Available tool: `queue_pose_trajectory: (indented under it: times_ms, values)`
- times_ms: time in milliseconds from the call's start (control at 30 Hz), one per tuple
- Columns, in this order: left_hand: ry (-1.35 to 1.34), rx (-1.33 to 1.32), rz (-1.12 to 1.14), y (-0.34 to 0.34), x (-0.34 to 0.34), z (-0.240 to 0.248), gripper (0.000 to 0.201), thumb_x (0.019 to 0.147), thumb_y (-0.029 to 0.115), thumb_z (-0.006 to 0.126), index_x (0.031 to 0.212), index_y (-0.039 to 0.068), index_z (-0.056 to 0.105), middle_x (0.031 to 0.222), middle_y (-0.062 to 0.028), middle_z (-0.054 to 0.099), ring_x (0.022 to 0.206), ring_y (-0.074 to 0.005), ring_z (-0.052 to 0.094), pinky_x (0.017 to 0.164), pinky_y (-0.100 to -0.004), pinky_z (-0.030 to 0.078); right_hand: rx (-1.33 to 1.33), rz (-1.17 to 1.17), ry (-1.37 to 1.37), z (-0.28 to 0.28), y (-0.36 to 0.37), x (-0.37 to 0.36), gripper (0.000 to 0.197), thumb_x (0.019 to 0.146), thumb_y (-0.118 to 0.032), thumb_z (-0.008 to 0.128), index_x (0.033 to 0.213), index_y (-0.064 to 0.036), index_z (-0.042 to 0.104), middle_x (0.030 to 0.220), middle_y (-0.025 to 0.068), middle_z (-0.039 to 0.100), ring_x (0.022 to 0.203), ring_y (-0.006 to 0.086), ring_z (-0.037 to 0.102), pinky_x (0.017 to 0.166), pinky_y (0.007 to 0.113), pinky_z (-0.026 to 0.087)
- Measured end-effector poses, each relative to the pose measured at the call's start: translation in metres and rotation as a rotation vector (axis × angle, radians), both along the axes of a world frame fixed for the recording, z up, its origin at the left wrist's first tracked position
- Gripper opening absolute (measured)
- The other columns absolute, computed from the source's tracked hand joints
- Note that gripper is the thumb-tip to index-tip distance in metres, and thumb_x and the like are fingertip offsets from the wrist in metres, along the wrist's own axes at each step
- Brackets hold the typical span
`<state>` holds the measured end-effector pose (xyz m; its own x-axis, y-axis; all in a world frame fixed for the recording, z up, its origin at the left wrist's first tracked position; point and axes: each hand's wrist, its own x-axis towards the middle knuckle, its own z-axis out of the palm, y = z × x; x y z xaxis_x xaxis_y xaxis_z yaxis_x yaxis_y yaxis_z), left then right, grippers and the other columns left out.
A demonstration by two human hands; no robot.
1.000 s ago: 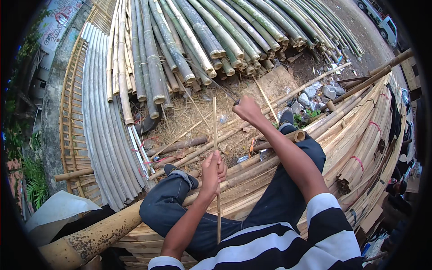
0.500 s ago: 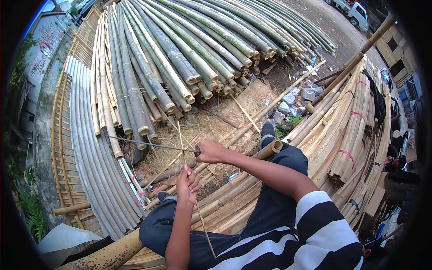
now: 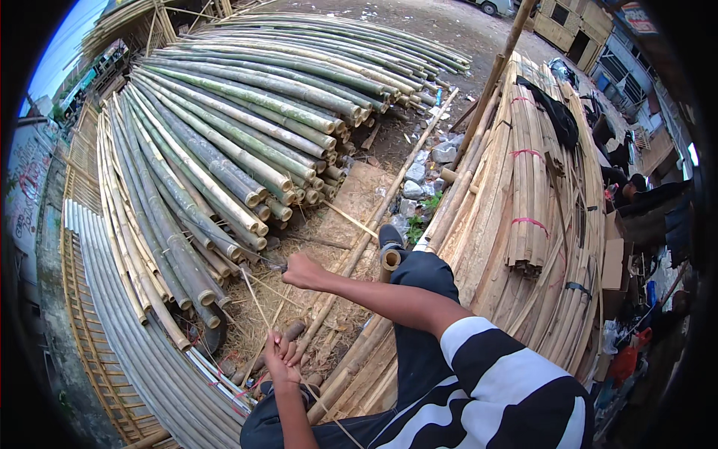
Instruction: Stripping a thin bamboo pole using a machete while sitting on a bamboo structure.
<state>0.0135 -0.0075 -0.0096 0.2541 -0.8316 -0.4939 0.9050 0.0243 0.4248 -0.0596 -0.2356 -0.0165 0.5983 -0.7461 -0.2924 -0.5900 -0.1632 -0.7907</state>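
My left hand (image 3: 280,361) is closed around a thin bamboo strip (image 3: 256,301), which slants from beyond my fingers back over my lap. Farther out, my right hand (image 3: 304,271) grips the dark handle of a long knife (image 3: 272,265) in a fist. The knife's narrow blade points left toward the far end of the strip. Against the bamboo poles behind it, the blade is hard to make out, and I cannot tell whether it touches the strip.
A large stack of green bamboo poles (image 3: 224,161) fans out ahead. Split bamboo bundles (image 3: 527,194) with pink ties lie at right. Grey corrugated sheets (image 3: 123,299) and a bamboo ladder-like frame (image 3: 82,322) line the left. Stones (image 3: 415,172) lie past my shoe (image 3: 390,236); straw covers the ground.
The view has turned, so the surroundings sit differently in it. The knife has shifted along the strip toward its far end, and my right hand is farther from my left. Both grips stay closed.
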Motion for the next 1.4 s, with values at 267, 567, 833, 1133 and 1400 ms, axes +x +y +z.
queue_pose_trajectory:
  times_ms: [267,567,833,1133,1400]
  values:
    - [0.051,0.141,0.124,0.008,0.004,-0.019,0.031,0.101,0.035,0.044,0.079,0.012,0.043,0.050,0.0053,0.023,0.037,-0.0038,0.017,0.029,-0.0184,0.015,-0.304,0.505,-0.102,0.022,0.063,0.000,0.023,0.060,-0.015,0.060,0.063,0.0071,0.063,0.067,0.0277,0.061,0.068,0.0427,0.064,0.062,0.046,0.053]
    - [-0.371,0.542,-0.056,0.011,-0.014,-0.007,0.056,0.082,0.046,0.065,0.126,0.013,0.052,0.115,-0.0079,0.057,0.090,-0.0225,0.058,0.066,-0.0390,0.053,0.061,-0.268,-0.216,-0.021,-0.022,0.002,0.023,0.064,-0.008,0.057,0.075,0.0110,0.063,0.071,0.0300,0.063,0.075,0.0434,0.066,0.065,0.048,0.054]
    - [-0.464,0.606,-0.052,-0.016,-0.001,0.008,0.060,0.080,0.045,0.070,0.125,0.011,0.051,0.127,-0.0110,0.050,0.110,-0.0258,0.052,0.070,-0.0365,0.049,-0.109,0.028,-0.289,0.033,-0.008,0.005,0.017,0.061,-0.006,0.059,0.066,0.0095,0.060,0.068,0.0274,0.062,0.067,0.0424,0.065,0.059,0.045,0.052]
    - [-0.082,-0.011,-0.089,-0.076,0.031,0.064,0.031,0.102,0.032,0.039,0.080,0.012,0.043,0.052,0.0047,0.025,0.038,-0.0041,0.022,0.032,-0.0178,0.019,-0.415,0.340,-0.055,0.084,-0.022,0.006,0.021,0.063,-0.014,0.059,0.067,0.0051,0.065,0.068,0.0265,0.062,0.070,0.0418,0.065,0.064,0.045,0.054]
    - [-0.252,0.054,-0.038,-0.058,0.022,0.049,0.032,0.102,0.038,0.038,0.081,0.013,0.038,0.054,0.0069,0.020,0.040,-0.0035,0.017,0.034,-0.0187,0.015,-0.283,0.468,0.114,0.056,-0.005,0.037,0.025,0.066,-0.020,0.056,0.075,0.0018,0.065,0.081,0.0276,0.064,0.084,0.0448,0.063,0.079,0.049,0.051]
